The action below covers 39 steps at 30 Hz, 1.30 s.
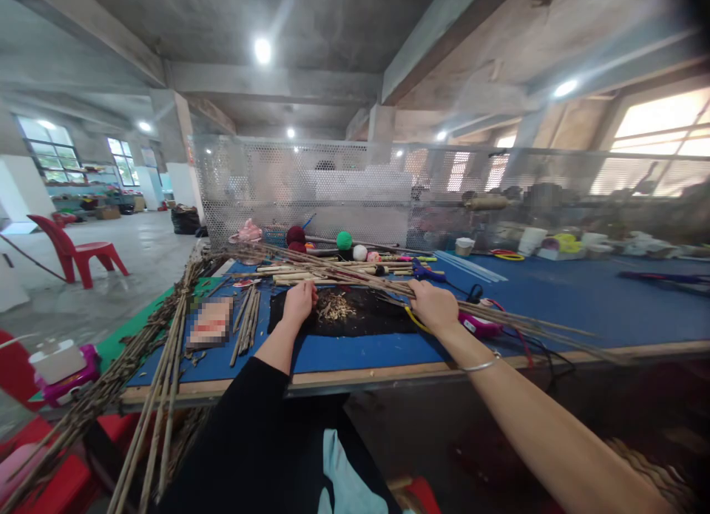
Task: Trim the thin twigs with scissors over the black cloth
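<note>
My right hand (434,305) is closed around a bundle of long thin sticks (526,325), which runs from the back left across the table to the front right. My left hand (300,302) is closed near the left end of a black cloth (382,318); what its fingers hold, if anything, is too small to make out. Between my hands a pile of wood shavings (336,307) lies on the cloth. Short cut sticks (247,329) lie left of my left hand.
Long branches (166,359) hang over the table's left front edge. Yarn balls (344,240) and more sticks lie behind the cloth. A purple tool (480,326) with cables sits at right. A perforated metal screen (244,181) stands behind the blue table (344,351).
</note>
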{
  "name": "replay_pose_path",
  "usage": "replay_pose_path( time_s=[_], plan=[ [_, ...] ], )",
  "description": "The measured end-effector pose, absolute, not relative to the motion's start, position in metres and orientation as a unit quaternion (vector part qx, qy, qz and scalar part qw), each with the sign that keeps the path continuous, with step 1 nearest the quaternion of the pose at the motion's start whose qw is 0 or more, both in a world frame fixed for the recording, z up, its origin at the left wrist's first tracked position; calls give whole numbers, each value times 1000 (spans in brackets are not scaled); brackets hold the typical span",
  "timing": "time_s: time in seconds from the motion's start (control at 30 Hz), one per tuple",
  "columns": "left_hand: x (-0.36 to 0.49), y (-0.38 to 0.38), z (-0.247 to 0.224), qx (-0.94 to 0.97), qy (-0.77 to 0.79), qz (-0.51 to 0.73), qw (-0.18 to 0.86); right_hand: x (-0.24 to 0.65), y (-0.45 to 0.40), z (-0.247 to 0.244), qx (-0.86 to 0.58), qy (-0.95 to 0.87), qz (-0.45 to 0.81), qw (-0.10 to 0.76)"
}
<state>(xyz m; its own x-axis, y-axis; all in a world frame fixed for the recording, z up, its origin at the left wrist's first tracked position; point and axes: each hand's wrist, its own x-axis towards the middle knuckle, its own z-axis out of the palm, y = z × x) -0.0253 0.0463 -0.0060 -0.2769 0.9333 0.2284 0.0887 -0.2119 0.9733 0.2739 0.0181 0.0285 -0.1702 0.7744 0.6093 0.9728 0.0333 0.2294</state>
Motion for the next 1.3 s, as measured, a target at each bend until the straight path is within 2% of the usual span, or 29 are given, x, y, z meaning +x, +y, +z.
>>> replay_pose_path(
  time_s=[0.07,0.2,0.27,0.33,0.5,0.77,0.97,1.17,1.3],
  plan=[
    [-18,45,-4,476,506,617,368,274,16,25,-628,-693,-311,167],
    [-8,46,2,376,413,661,501,270,15,16,-621,-693,-321,176],
    [-8,48,3,355,390,667,527,266,14,13,-613,-702,-315,178],
    [-10,48,2,371,418,659,503,262,14,11,-607,-710,-306,185],
    [-16,44,-1,484,528,597,361,255,15,13,-567,-733,-311,211],
    [-28,42,-3,602,559,525,221,256,15,19,-551,-737,-335,203],
    [-17,33,-4,615,547,517,235,251,17,16,-555,-742,-315,206],
    [-20,39,-5,503,565,617,218,250,13,12,-535,-756,-309,215],
    [-20,43,-6,478,538,643,261,252,11,10,-525,-761,-315,217]
  ],
)
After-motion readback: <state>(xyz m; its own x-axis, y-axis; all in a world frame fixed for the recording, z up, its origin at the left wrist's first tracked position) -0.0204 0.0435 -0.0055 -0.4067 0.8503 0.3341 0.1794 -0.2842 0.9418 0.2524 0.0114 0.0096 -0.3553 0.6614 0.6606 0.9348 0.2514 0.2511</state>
